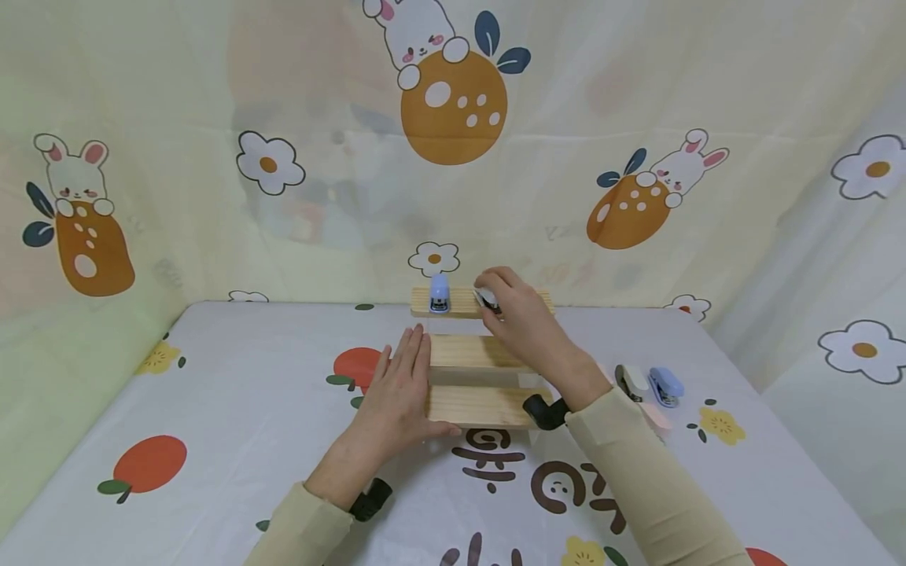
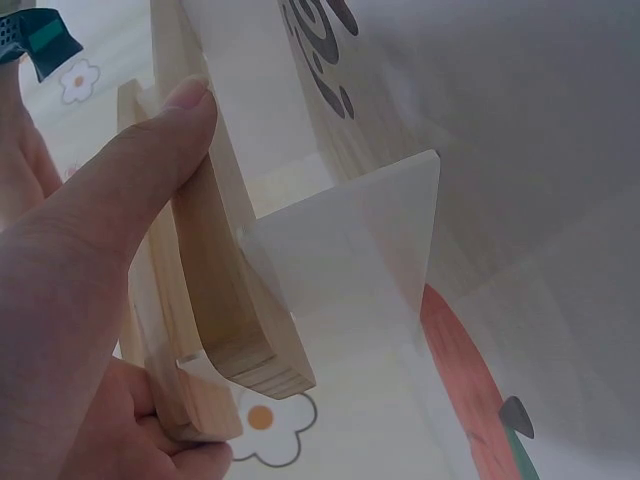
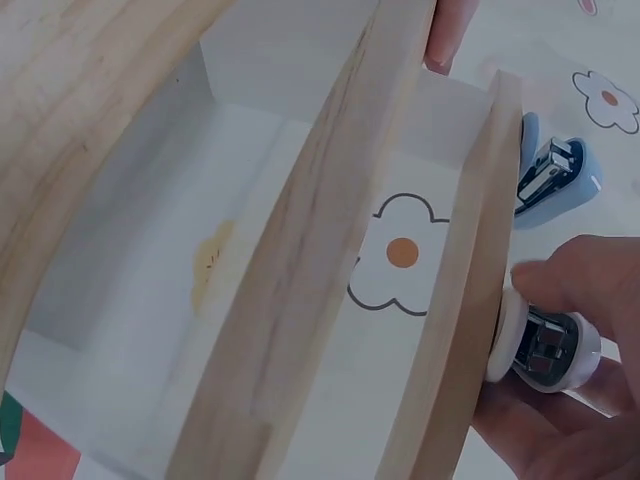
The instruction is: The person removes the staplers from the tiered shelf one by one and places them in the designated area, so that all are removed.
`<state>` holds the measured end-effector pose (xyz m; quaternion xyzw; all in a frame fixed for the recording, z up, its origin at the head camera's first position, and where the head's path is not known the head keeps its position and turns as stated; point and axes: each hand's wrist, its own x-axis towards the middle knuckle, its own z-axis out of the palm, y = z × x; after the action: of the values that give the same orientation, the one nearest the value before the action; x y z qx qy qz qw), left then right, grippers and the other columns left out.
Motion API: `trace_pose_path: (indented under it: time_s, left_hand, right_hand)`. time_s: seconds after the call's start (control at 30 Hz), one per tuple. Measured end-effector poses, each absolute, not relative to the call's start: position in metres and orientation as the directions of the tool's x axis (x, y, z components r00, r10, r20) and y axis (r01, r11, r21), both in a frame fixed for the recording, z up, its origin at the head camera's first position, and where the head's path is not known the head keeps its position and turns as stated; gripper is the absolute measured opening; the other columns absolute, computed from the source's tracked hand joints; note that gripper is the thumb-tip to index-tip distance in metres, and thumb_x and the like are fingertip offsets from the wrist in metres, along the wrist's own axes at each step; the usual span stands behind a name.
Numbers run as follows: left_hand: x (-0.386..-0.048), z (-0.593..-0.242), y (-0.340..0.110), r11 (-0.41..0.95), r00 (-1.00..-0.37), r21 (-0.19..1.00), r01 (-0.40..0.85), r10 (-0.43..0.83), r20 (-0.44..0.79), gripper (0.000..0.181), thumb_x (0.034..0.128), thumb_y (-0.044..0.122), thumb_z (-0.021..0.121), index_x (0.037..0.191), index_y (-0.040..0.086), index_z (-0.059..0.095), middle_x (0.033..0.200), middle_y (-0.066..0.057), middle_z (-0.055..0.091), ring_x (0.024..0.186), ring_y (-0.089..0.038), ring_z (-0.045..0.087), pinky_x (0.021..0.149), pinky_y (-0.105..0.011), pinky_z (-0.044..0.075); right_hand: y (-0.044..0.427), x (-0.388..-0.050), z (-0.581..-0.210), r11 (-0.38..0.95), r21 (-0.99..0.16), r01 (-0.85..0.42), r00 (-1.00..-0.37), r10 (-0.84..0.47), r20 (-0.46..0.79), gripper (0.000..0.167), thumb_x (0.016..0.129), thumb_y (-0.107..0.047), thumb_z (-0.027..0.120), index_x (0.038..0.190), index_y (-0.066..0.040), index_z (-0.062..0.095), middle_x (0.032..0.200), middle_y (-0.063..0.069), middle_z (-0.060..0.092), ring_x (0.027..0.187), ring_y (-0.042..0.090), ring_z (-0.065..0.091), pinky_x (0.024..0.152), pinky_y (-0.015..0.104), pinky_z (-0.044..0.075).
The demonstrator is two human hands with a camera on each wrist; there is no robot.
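Note:
A tiered rack point(image 1: 488, 405) of pale wooden slats, joined by translucent side panels, stands on the table. My left hand point(image 1: 399, 397) holds its left end, the thumb on the front slat point(image 2: 225, 270) and the fingers along the side. At the rearmost, highest slat point(image 1: 463, 303), my right hand point(image 1: 527, 318) grips a small white stapler point(image 3: 550, 345), which touches that slat in the right wrist view. To its left on the same slat stands a light-blue stapler point(image 1: 440, 295). The right hand partly covers the white stapler in the head view.
On the table right of the rack lie a whitish stapler point(image 1: 632, 383), a second blue stapler point(image 1: 666, 386) and a pink item point(image 1: 657, 417), partly hidden by my right forearm. A printed cloth point(image 1: 212, 440) covers the table. Behind the rack hangs a patterned curtain point(image 1: 318, 236).

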<state>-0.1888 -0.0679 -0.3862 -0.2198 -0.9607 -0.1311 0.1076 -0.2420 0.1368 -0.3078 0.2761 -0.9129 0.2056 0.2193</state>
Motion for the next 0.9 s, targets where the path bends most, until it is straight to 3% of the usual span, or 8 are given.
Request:
trace_pose_path:
  time_s: [0.9]
  left_hand:
    - [-0.1883,-0.3863,-0.0685,0.861,-0.881,0.23,0.453,0.393,0.262,0.137,0.0572,0.063,0.088,0.155,-0.004,0.02,0.165,-0.018,0.019,0.154,-0.032,0.018,0.124,-0.053,0.02]
  right_hand:
    - [0.14,-0.2403,-0.3129,0.769,-0.258,-0.584,-0.758,-0.405,0.511,0.041,0.087,0.002,0.068,0.128,0.0,0.063,0.137,0.019,0.056,0.106,0.033,0.067,0.084,0.04,0.059]
